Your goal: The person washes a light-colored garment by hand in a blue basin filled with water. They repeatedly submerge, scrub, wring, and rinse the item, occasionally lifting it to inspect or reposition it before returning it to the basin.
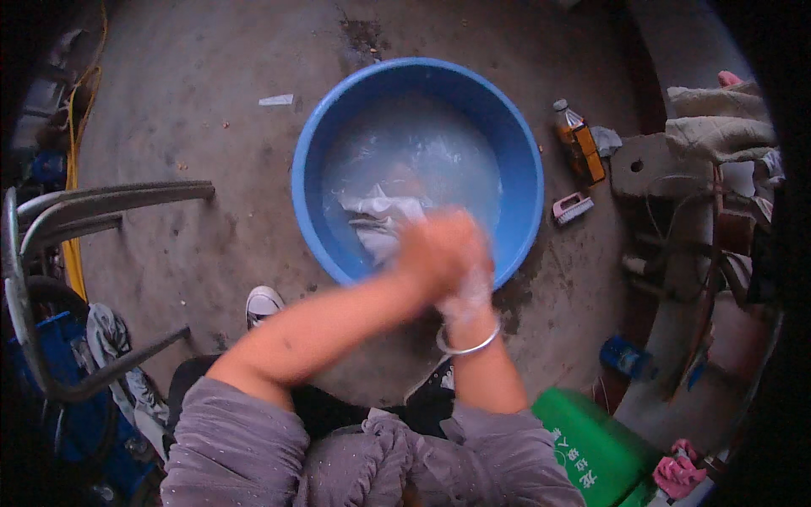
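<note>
A round blue plastic basin (305, 218) stands on the concrete floor in front of me, holding cloudy, sudsy water. Wet pale cloth (380, 222) lies partly in the water, its folds rising above the surface and running up to my hands. My left hand (437, 250) and my right hand (418, 253) are pressed together over the basin's near right part, blurred by motion, and they overlap so that their fingers are hard to tell apart. Suds cover the wrist above a silver bangle (470, 348). Whether the hands grip the cloth is hidden.
Right of the basin lie a bottle of orange-brown liquid (580, 144) and a pink scrubbing brush (572, 208). A green bin (589, 443) stands near right, with a blue container (627, 358) beyond. A metal tubular frame (95, 196) and yellow hose (72, 253) are at left.
</note>
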Tool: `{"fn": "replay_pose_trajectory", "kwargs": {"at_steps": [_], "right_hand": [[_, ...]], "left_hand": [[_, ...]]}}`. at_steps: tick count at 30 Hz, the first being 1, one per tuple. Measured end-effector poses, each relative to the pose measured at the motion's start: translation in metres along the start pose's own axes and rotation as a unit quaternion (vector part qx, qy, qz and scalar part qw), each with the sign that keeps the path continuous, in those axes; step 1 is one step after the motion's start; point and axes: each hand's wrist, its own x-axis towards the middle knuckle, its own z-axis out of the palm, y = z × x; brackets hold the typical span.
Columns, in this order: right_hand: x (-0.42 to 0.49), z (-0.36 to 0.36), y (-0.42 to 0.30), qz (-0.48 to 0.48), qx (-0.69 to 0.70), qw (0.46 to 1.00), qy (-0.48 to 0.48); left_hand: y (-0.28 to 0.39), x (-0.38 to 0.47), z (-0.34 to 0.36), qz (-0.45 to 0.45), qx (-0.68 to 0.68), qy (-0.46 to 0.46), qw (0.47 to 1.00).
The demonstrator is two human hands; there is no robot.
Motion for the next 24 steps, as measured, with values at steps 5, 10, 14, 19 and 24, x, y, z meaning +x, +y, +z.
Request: {"fn": "replay_pose_trajectory", "kwargs": {"at_steps": [5,10,14,19,24], "right_hand": [[-0.005,0.020,0.012,0.042,0.130,0.982,0.134],[0.043,-0.077,0.026,0.021,0.046,0.993,-0.109],[0.004,0.023,0.028,0.003,0.123,0.989,0.076],[0.038,-0.053,0.012,0.056,0.176,0.968,-0.172],[-0.001,0.014,0.021,-0.005,0.159,0.987,0.030]], "left_hand": [[-0.039,0.025,0.001,0.040,-0.209,0.008,0.977],[0.008,0.008,-0.027,0.045,-0.028,0.014,0.998],[-0.054,0.034,-0.028,0.136,-0.055,0.087,0.985],[-0.021,0.005,-0.035,0.235,-0.224,0.050,0.944],[-0.048,0.029,-0.005,0.124,-0.129,0.127,0.976]]}}
